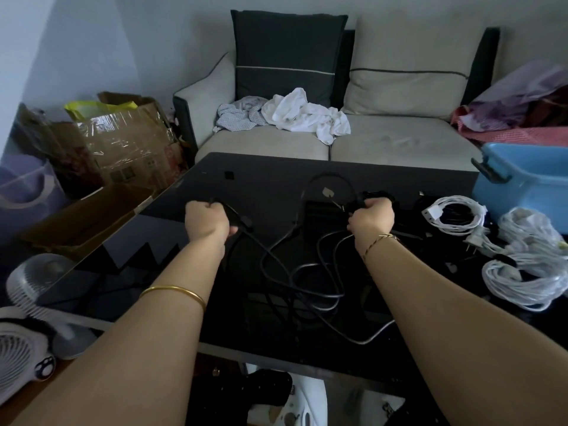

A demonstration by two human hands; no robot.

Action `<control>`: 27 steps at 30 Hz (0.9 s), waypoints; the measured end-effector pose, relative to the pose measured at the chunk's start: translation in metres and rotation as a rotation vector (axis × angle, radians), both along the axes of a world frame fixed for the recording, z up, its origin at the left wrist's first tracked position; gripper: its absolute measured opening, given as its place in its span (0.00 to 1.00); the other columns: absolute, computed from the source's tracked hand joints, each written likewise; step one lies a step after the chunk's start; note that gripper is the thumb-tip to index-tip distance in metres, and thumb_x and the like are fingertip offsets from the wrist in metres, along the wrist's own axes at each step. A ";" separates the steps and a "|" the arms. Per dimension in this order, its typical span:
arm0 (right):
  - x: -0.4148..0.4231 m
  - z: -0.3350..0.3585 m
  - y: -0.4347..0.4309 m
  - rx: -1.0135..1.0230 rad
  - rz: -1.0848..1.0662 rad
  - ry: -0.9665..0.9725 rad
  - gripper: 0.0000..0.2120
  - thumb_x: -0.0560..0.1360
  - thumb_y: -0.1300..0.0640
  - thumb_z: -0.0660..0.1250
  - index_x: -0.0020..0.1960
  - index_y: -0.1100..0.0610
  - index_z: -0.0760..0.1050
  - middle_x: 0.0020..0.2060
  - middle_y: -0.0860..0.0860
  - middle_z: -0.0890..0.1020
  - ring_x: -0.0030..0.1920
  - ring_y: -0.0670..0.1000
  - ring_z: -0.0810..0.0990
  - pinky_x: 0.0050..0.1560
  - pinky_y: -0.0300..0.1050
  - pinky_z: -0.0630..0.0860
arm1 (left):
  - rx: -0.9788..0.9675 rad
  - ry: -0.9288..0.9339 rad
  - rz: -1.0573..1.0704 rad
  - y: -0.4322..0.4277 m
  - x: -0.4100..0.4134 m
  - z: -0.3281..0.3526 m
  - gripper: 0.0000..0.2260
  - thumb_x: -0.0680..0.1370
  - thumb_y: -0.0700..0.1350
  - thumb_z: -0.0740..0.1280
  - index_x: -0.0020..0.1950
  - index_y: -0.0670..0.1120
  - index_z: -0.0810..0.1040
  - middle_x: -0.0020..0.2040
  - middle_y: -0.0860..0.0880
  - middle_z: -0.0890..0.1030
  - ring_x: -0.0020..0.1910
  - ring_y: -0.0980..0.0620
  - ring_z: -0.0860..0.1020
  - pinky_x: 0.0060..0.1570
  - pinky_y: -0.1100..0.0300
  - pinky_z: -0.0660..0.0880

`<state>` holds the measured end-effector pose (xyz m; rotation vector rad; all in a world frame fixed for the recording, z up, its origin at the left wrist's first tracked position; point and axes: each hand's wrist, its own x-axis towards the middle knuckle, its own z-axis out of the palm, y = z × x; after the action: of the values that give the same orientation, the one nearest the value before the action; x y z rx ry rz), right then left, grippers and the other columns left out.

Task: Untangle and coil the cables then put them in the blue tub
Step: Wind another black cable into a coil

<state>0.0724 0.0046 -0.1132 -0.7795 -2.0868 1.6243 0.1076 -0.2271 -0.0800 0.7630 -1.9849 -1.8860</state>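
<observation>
A tangled black cable (310, 278) lies in loose loops on the dark glass table (261, 179). My left hand (206, 221) grips one end of it near its plug, fingers curled round. My right hand (372, 218) grips a bunch of the black cable at the table's middle, and a loop arches up between the two hands. The blue tub (528, 182) stands at the table's far right corner. A coiled white cable (455, 215) lies just left of the tub. Bundles of white cable (528, 284) lie at the right edge, one in clear plastic.
A sofa (399, 142) with crumpled white cloth (304, 116) stands behind the table. Cardboard boxes (123, 142) crowd the left side. A small white fan (27, 342) sits at the lower left, and an open flat box (92, 219) lies beside the table's left edge.
</observation>
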 end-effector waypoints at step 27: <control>0.087 0.113 0.056 -0.616 0.860 0.402 0.13 0.82 0.61 0.52 0.56 0.57 0.75 0.29 0.49 0.59 0.26 0.44 0.57 0.25 0.34 0.56 | 0.229 0.271 -0.709 0.131 0.035 0.078 0.21 0.83 0.54 0.53 0.46 0.42 0.79 0.26 0.51 0.74 0.29 0.53 0.75 0.43 0.56 0.75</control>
<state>0.1590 0.0603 0.0003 0.3888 -1.6963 2.6481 0.1429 -0.0966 -0.0019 -0.2023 -2.0336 -2.4580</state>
